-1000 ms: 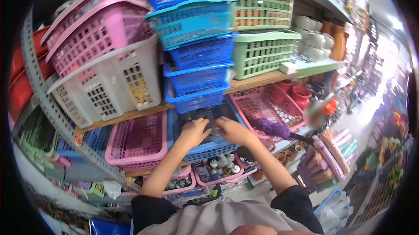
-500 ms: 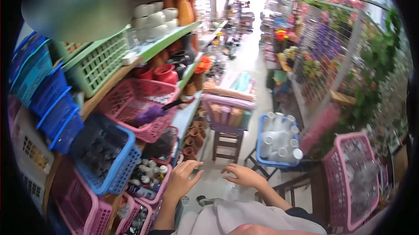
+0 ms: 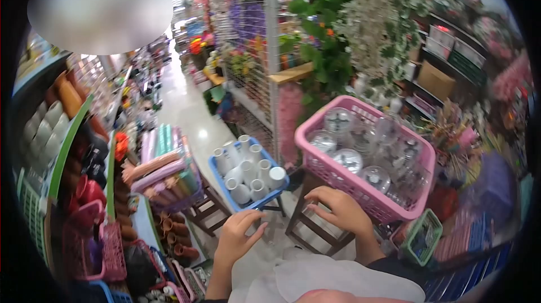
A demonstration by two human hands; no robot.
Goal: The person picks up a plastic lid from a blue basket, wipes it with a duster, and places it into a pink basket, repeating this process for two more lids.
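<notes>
My left hand [image 3: 242, 236] is raised in front of my body, fingers bent and thumb apart, with nothing visible in it. It is nearest to a blue basket [image 3: 245, 208] of white vases [image 3: 248, 172], without touching it. My right hand [image 3: 340, 209] is also open, its fingers curved and thumb apart. Just beyond it stands a pink basket [image 3: 369, 204] filled with clear glass or plastic vessels [image 3: 376, 178]. Whether my right fingers touch that basket is hard to tell; a small gap seems to show.
Dark wooden stools [image 3: 321, 235] stand below the baskets. Rolled wrapping material [image 3: 163, 165] fills a crate at left. Shelves with orange vases [image 3: 67, 93] and white pots [image 3: 48, 125] line the left side. A wire rack [image 3: 271, 49] with artificial flowers flanks the aisle [image 3: 194, 117].
The view has turned to the right, so the pink basket now lies near my right hand and the left shelves have slid toward the edge. Both hands stay raised and open.
</notes>
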